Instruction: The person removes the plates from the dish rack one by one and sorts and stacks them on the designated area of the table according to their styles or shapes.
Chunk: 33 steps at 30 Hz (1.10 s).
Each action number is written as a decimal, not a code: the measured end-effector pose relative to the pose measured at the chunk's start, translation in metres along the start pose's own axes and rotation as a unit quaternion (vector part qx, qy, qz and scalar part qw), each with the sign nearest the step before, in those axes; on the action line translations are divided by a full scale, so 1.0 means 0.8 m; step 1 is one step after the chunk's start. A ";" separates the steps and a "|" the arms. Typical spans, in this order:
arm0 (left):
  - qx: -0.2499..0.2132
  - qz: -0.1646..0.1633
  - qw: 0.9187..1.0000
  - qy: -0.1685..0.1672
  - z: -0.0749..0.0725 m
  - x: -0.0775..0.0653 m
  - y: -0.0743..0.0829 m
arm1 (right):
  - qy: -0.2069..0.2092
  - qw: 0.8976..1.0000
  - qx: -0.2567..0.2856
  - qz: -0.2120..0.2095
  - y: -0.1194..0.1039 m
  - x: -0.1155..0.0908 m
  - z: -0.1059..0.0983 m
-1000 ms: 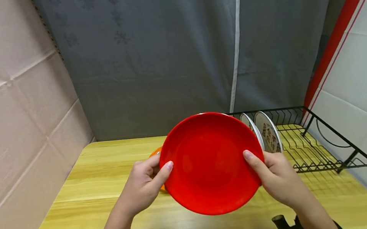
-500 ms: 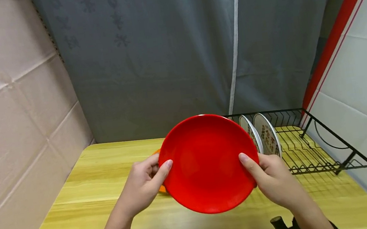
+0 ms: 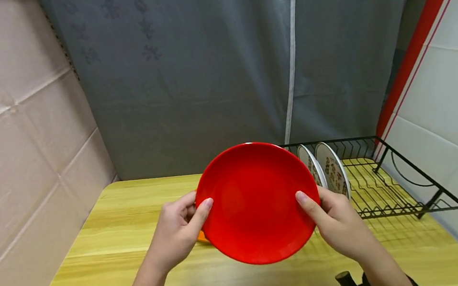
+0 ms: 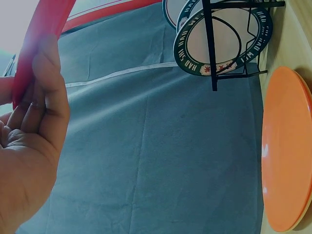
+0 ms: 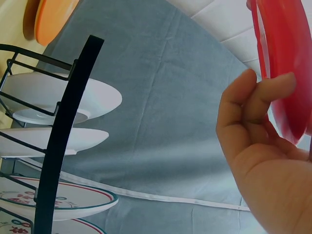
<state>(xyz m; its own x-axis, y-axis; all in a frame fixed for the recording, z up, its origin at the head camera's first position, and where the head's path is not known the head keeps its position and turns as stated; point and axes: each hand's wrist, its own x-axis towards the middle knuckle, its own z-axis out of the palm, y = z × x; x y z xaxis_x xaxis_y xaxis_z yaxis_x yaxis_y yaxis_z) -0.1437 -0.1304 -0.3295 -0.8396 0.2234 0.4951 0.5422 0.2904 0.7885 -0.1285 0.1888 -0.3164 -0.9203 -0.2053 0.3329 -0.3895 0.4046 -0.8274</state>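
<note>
You have the red plate [image 3: 258,202] in both hands, its inside facing the head camera, a little below the centre of that frame. Your left hand [image 3: 176,227] grips the rim on the left side of the frame, thumb on the front face and fingers curled behind. Your right hand [image 3: 339,218] pinches the opposite rim the same way. The left wrist view shows the plate edge-on in the upper left, fingers against its back; the right wrist view shows it in the upper right.

Behind it, largely hidden in the head view, an orange plate [image 4: 285,151] lies on the table [image 3: 111,274]; the left wrist view shows it at the right edge. A black wire rack [image 3: 421,170] stands at the right of the head frame, with patterned plates [image 3: 331,168] on edge in its left end. A grey curtain [image 3: 185,71] hangs beyond.
</note>
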 end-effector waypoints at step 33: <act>-0.032 -0.392 0.919 -0.016 -0.057 0.005 -0.151 | 0.097 0.992 -0.055 -0.055 0.002 0.000 -0.037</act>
<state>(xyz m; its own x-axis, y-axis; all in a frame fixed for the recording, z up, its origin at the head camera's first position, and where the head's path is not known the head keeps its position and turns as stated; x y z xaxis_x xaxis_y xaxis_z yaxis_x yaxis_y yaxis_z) -0.2145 -0.2073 -0.4061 -0.9695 -0.0039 -0.2451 -0.2336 0.3177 0.9190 -0.1301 0.2157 -0.3048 -0.8574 -0.0825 0.5080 -0.4794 0.4870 -0.7301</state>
